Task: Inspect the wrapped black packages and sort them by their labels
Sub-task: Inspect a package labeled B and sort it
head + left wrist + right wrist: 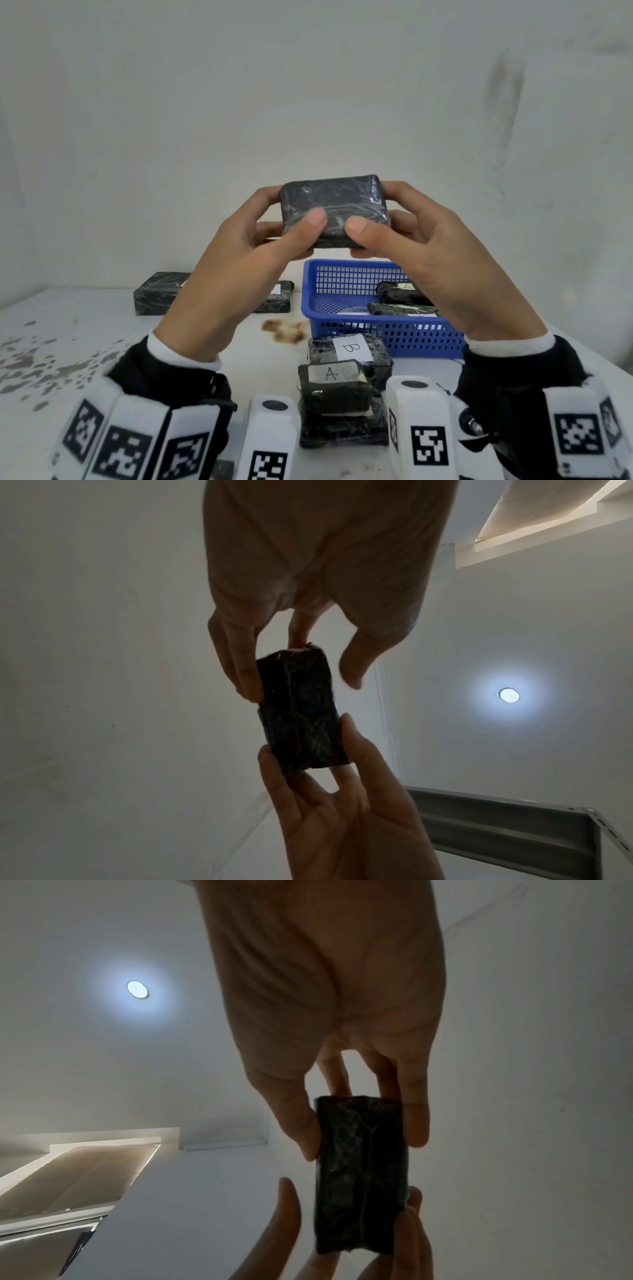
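Note:
I hold one black wrapped package [334,205] up in front of the wall with both hands. My left hand [291,229] grips its left end, thumb on the near face. My right hand [375,233] grips the right end the same way. No label shows on the face turned to me. In the left wrist view the package [301,710] sits between my left hand's fingers [240,674] and the right hand [339,791]. The right wrist view shows the package [363,1172] edge-on, pinched by my right hand [359,1131].
A blue basket [394,332] on the white table [102,342] holds two packages, one labelled A [400,291]. In front of it lie a package labelled B [349,349] and one labelled A [332,380] on a stack. Two more packages [157,291] lie at the back left.

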`<state>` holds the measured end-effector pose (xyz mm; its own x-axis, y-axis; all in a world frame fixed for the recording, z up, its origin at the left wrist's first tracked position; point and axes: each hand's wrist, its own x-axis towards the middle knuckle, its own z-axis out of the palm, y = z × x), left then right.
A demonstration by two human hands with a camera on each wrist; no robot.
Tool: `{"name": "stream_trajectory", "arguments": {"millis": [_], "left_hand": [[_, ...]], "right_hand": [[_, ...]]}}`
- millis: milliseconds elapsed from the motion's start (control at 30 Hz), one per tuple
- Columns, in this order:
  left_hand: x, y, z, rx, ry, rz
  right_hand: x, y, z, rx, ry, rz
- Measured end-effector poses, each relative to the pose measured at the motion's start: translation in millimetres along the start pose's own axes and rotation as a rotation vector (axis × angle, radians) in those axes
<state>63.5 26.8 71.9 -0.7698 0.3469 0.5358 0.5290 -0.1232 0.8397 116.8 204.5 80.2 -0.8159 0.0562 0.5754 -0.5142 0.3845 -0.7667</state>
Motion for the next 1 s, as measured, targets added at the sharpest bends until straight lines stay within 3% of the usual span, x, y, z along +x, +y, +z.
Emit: {"name": "stream_trajectory", "arguments": {"millis": [667, 900, 1000], "left_hand": [[-3.3, 1.6, 6.7, 0.025, 0.005, 0.078], [-1.6, 4.9, 6.6, -0.149, 0.001, -0.091], [0.3, 2.6, 2.4, -0.204, 0.000, -0.095]], "right_hand": [[1.1, 3.0, 2.0, 0.033, 0.032, -0.033], [1.8, 2.1, 2.3, 0.063, 0.052, -0.052], [2.1, 2.4, -0.5, 0.093, 0.037, -0.057]]}}
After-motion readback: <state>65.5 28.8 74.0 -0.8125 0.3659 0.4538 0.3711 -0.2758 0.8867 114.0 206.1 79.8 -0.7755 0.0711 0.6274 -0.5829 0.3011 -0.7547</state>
